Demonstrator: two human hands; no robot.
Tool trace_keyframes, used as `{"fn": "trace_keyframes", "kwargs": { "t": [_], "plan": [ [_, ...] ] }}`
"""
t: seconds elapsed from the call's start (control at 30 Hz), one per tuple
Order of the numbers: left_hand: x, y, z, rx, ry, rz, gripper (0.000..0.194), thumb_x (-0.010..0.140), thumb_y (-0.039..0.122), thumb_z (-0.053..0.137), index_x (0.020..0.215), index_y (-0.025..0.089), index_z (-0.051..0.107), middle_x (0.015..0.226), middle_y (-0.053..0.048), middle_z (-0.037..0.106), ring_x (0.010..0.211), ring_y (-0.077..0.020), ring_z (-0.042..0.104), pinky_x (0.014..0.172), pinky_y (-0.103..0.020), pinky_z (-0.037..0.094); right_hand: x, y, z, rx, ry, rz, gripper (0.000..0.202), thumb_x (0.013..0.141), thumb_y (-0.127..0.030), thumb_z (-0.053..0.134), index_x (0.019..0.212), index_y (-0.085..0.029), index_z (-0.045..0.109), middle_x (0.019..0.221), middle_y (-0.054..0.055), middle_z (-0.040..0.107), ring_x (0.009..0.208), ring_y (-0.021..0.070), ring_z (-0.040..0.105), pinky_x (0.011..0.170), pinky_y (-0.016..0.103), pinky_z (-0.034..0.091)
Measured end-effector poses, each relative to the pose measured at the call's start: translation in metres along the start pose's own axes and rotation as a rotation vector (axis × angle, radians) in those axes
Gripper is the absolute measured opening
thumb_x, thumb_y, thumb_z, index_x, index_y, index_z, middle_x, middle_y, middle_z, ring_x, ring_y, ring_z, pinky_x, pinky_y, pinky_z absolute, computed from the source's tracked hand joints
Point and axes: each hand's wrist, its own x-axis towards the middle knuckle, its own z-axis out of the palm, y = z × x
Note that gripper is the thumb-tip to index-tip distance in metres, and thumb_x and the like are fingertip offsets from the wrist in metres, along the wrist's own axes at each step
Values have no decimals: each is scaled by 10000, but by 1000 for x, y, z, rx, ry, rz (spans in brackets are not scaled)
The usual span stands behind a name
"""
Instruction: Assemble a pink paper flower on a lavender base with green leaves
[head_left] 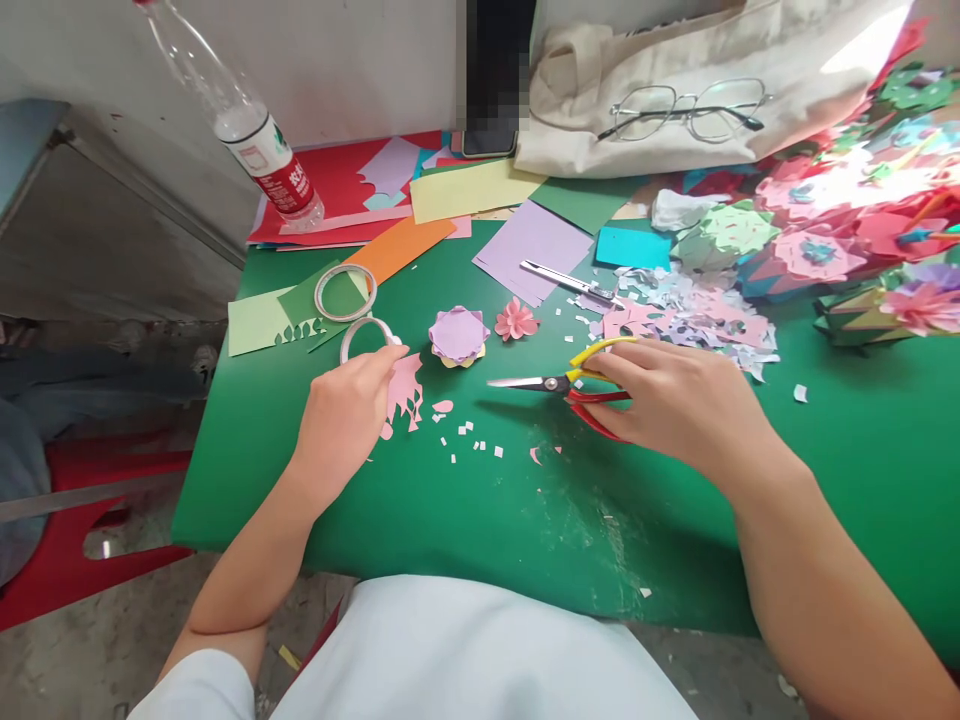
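Your left hand [346, 415] pinches the pink paper [403, 392] flat on the table [450, 510]; your right hand [667, 400] grips the scissors [559, 383], blades closed, pointing left at the paper, just apart.

Scissors [559, 383] lie R of paper cutout [405, 393]; tape rolls [346, 292] behind, glasses [686, 110] on bag [750, 60].

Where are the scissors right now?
In the head view, the scissors are in the right hand, blades pointing left over the green table, right of the pink paper.
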Motion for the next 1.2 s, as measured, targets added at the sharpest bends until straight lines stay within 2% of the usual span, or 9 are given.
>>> {"fn": "trace_keyframes", "kwargs": {
  "t": [0.17,0.23,0.4,0.57,0.7,0.8,0.9,0.97,1.2],
  "plan": [
    [1,-1,5,-53,-86,-4,250,935,156,563,1082,233,751,1042,-62,742,838,-194,714,696,-280,519,0,6,7,200,-132,-103,254,909,-327,549,1079,-197,686,1013,60,745,806,199,680,626,294,458],
    [3,2,5,-76,18,40,193,948,175,573,990,216,756,1071,-74,695,891,-184,697,735,-279,531,3,5,8,243,-130,-121,269,944,-371,522,1061,-185,677,1010,91,719,817,219,657,684,325,480],
    [7,9,1,-125,323,226,131,924,124,635,886,212,725,1001,-50,693,907,-163,684,780,-266,554,29,-23,13,270,134,-50,376,961,-455,568,1203,-168,593,1138,148,686,1039,295,619,913,432,486],
    [8,13,-1,-209,420,375,175,862,50,693,903,220,704,905,-21,726,861,-159,702,744,-260,573,79,-63,38,494,86,-7,727,824,-448,734,1410,-159,416,1326,190,610,1236,384,535,1021,545,439],
    [8,15,-3,-345,402,395,198,842,26,714,911,211,696,846,-16,725,812,-157,680,752,-293,586,99,-73,49,560,118,14,638,867,-355,643,1417,-176,373,1290,184,625,1200,376,571,979,544,474],
    [7,18,-7,-514,354,367,234,833,1,717,927,215,704,840,-7,726,809,-148,679,753,-301,582,86,-67,35,610,175,-24,644,884,-378,645,1423,-197,343,1333,177,594,1214,343,578,980,503,494],
    [3,20,-9,-742,286,343,258,823,-37,709,940,194,716,822,-8,731,774,-132,667,752,-306,567,54,-58,14,718,303,-230,619,888,-366,684,1406,-219,378,1249,140,634,1101,287,625,929,448,526],
    [0,23,-9,-874,236,313,253,838,-30,698,954,192,724,811,-7,734,751,-126,661,739,-309,554,30,-54,8,789,253,-332,604,894,-383,692,1391,-203,400,1186,128,652,1015,254,636,871,409,545],
    [-10,42,9,-989,-24,253,162,880,68,712,945,217,718,770,5,753,696,-123,659,711,-306,546,-14,-57,32,786,147,-382,534,901,-340,666,1351,-154,445,1151,143,677,1010,257,630,911,434,541]
  ]
}}
